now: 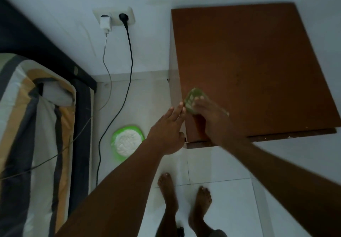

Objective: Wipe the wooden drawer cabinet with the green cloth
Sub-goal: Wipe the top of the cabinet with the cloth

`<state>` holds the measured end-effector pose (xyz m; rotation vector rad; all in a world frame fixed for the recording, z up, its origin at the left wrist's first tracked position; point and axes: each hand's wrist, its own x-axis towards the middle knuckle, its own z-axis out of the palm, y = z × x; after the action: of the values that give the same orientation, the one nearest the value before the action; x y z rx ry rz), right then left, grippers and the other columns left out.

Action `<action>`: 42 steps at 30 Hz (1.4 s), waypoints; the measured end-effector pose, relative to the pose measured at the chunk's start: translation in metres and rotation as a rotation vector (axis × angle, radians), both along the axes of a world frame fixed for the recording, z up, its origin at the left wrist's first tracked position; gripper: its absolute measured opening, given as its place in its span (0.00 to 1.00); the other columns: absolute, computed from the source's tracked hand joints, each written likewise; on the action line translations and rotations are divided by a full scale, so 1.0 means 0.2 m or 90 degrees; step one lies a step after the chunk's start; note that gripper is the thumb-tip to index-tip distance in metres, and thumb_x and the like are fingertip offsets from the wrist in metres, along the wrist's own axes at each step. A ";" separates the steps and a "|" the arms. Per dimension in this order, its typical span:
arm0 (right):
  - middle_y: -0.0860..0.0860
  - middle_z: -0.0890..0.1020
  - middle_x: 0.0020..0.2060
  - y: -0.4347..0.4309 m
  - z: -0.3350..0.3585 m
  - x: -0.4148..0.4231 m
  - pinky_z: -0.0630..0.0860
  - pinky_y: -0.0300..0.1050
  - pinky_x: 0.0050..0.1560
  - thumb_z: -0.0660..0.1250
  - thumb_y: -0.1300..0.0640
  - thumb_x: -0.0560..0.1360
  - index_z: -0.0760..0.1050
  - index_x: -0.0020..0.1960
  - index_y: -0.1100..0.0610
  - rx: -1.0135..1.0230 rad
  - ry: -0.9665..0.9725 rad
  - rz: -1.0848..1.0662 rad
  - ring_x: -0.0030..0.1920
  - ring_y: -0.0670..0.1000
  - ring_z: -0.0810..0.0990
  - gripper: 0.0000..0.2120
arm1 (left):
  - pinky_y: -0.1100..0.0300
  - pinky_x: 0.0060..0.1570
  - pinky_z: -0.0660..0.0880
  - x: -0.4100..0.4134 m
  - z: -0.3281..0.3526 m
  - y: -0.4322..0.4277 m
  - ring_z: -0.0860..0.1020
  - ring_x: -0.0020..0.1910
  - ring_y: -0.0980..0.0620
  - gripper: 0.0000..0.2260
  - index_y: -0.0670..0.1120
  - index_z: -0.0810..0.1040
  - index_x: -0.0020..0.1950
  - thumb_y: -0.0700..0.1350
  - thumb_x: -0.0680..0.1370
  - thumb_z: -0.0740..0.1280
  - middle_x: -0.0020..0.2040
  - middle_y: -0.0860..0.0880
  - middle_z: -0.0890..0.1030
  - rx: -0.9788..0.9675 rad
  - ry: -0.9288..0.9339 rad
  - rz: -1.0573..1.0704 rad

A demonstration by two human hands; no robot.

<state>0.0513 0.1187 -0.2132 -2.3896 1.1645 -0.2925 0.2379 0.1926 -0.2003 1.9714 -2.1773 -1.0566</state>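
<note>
The wooden drawer cabinet (249, 61) stands in the room's corner at upper right; I see its brown top from above. My right hand (212, 117) presses the small green cloth (193, 98) flat on the top near the left front corner, fingers spread over it. My left hand (168, 131) rests against the cabinet's left edge, fingers extended and touching the side beside the cloth. It holds nothing.
A bed with a striped cover (33, 126) and dark frame fills the left. A wall socket (114, 17) holds a white charger and a black plug with cables hanging down. A green bowl (127, 141) with white contents sits on the tiled floor. My bare feet (184, 200) stand below.
</note>
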 end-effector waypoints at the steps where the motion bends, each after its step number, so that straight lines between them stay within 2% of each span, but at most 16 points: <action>1: 0.56 0.76 0.68 0.10 -0.03 -0.03 0.71 0.61 0.68 0.65 0.79 0.68 0.76 0.66 0.59 -0.006 -0.016 0.023 0.71 0.57 0.71 0.30 | 0.53 0.79 0.49 0.00 0.00 0.00 0.42 0.81 0.48 0.36 0.49 0.43 0.82 0.43 0.79 0.60 0.82 0.51 0.40 -0.002 -0.006 0.000; 6: 0.54 0.80 0.63 0.50 0.05 -0.31 0.65 0.42 0.73 0.70 0.80 0.61 0.79 0.62 0.59 0.060 -0.042 0.177 0.67 0.50 0.75 0.33 | 0.53 0.79 0.47 -0.06 0.01 0.02 0.42 0.81 0.47 0.36 0.45 0.43 0.82 0.45 0.79 0.60 0.82 0.49 0.41 -0.012 -0.051 0.025; 8: 0.54 0.81 0.62 0.48 0.14 -0.37 0.69 0.45 0.71 0.69 0.76 0.67 0.79 0.62 0.58 0.072 -0.040 0.161 0.65 0.49 0.76 0.26 | 0.51 0.79 0.49 -0.10 0.00 0.03 0.44 0.81 0.45 0.35 0.43 0.45 0.82 0.46 0.78 0.59 0.82 0.47 0.43 -0.022 -0.052 0.054; 10: 0.59 0.80 0.63 0.28 0.23 -0.39 0.70 0.47 0.70 0.61 0.70 0.76 0.78 0.63 0.61 0.009 -0.068 0.093 0.65 0.53 0.76 0.18 | 0.48 0.79 0.51 -0.13 -0.03 0.05 0.45 0.81 0.44 0.35 0.42 0.46 0.81 0.47 0.77 0.55 0.82 0.45 0.45 -0.045 -0.063 0.080; 13: 0.61 0.78 0.64 -0.10 0.22 -0.37 0.69 0.48 0.69 0.62 0.77 0.73 0.76 0.65 0.63 -0.087 -0.064 -0.072 0.66 0.60 0.75 0.23 | 0.46 0.78 0.52 -0.18 -0.05 0.08 0.44 0.81 0.43 0.35 0.40 0.47 0.81 0.48 0.75 0.51 0.82 0.43 0.46 -0.067 -0.095 0.093; 16: 0.60 0.80 0.62 -0.08 0.04 -0.35 0.73 0.59 0.67 0.60 0.75 0.70 0.79 0.61 0.62 -0.048 -0.062 -0.060 0.64 0.62 0.77 0.23 | 0.45 0.78 0.52 -0.25 -0.02 0.11 0.44 0.81 0.42 0.36 0.40 0.49 0.81 0.48 0.74 0.51 0.82 0.42 0.46 -0.080 -0.102 0.094; 20: 0.55 0.81 0.61 0.34 -0.01 -0.41 0.65 0.41 0.72 0.63 0.80 0.65 0.81 0.59 0.61 0.030 -0.082 0.014 0.66 0.52 0.75 0.27 | 0.46 0.78 0.54 -0.33 -0.03 0.13 0.44 0.81 0.43 0.35 0.39 0.48 0.81 0.49 0.75 0.50 0.82 0.42 0.46 -0.090 -0.121 0.091; 22: 0.53 0.82 0.60 0.44 0.02 -0.50 0.71 0.44 0.69 0.61 0.79 0.65 0.82 0.58 0.60 0.096 -0.131 0.048 0.64 0.47 0.76 0.27 | 0.44 0.77 0.56 -0.37 -0.04 0.15 0.46 0.81 0.43 0.35 0.38 0.51 0.80 0.50 0.75 0.48 0.81 0.40 0.49 -0.107 -0.115 0.099; 24: 0.50 0.80 0.61 0.42 0.08 -0.59 0.77 0.42 0.61 0.59 0.79 0.65 0.81 0.58 0.58 0.154 -0.182 -0.055 0.60 0.37 0.77 0.29 | 0.44 0.77 0.58 -0.43 -0.05 0.18 0.48 0.81 0.42 0.35 0.39 0.52 0.80 0.48 0.74 0.50 0.81 0.40 0.51 -0.131 -0.112 0.092; 26: 0.49 0.79 0.62 0.32 0.16 -0.69 0.77 0.29 0.48 0.59 0.81 0.68 0.81 0.60 0.58 0.142 -0.201 -0.185 0.51 0.31 0.78 0.29 | 0.45 0.78 0.55 -0.48 -0.07 0.20 0.45 0.81 0.43 0.38 0.40 0.51 0.81 0.48 0.71 0.53 0.82 0.42 0.48 -0.127 -0.115 0.082; 27: 0.51 0.79 0.62 0.26 0.19 -0.72 0.76 0.27 0.48 0.60 0.82 0.68 0.80 0.61 0.59 0.105 -0.202 -0.230 0.52 0.30 0.78 0.29 | 0.46 0.78 0.53 -0.50 -0.07 0.21 0.43 0.81 0.45 0.40 0.41 0.50 0.81 0.49 0.70 0.55 0.82 0.43 0.46 -0.120 -0.110 0.092; 30: 0.57 0.79 0.63 0.06 0.19 -0.76 0.73 0.42 0.65 0.62 0.80 0.69 0.78 0.63 0.64 -0.047 -0.173 -0.252 0.64 0.50 0.77 0.26 | 0.48 0.78 0.49 -0.51 -0.07 0.21 0.40 0.81 0.47 0.43 0.42 0.47 0.82 0.50 0.69 0.60 0.82 0.44 0.44 -0.107 -0.100 0.104; 34: 0.60 0.81 0.60 -0.01 0.06 -0.72 0.75 0.59 0.64 0.62 0.78 0.66 0.81 0.59 0.63 -0.012 -0.077 -0.181 0.62 0.61 0.77 0.25 | 0.51 0.78 0.45 -0.49 -0.06 0.21 0.34 0.79 0.50 0.45 0.46 0.40 0.81 0.52 0.71 0.63 0.81 0.48 0.36 -0.076 -0.107 0.085; 36: 0.57 0.82 0.59 0.12 0.02 -0.76 0.76 0.61 0.61 0.64 0.82 0.63 0.82 0.57 0.62 0.014 -0.051 -0.125 0.62 0.60 0.77 0.28 | 0.51 0.78 0.44 -0.50 -0.05 0.20 0.32 0.78 0.51 0.46 0.47 0.38 0.81 0.53 0.72 0.63 0.80 0.50 0.33 -0.065 -0.110 0.084; 39: 0.54 0.82 0.58 0.31 0.07 -0.86 0.77 0.54 0.62 0.61 0.80 0.65 0.82 0.57 0.60 0.084 -0.097 -0.042 0.61 0.52 0.79 0.27 | 0.50 0.79 0.46 -0.51 -0.06 0.21 0.33 0.79 0.50 0.47 0.47 0.38 0.81 0.52 0.71 0.63 0.81 0.49 0.34 -0.072 -0.117 0.092; 42: 0.54 0.80 0.58 0.24 0.19 -1.04 0.76 0.34 0.60 0.58 0.79 0.68 0.81 0.58 0.63 0.048 -0.180 -0.177 0.59 0.41 0.78 0.25 | 0.47 0.79 0.50 -0.52 -0.07 0.22 0.35 0.79 0.49 0.47 0.45 0.40 0.81 0.52 0.70 0.65 0.81 0.48 0.36 -0.087 -0.117 0.108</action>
<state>-0.1568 0.1674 -0.1761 -2.0378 1.3415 -0.6421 0.1330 0.2365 -0.2142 2.2203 -2.0538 -0.7113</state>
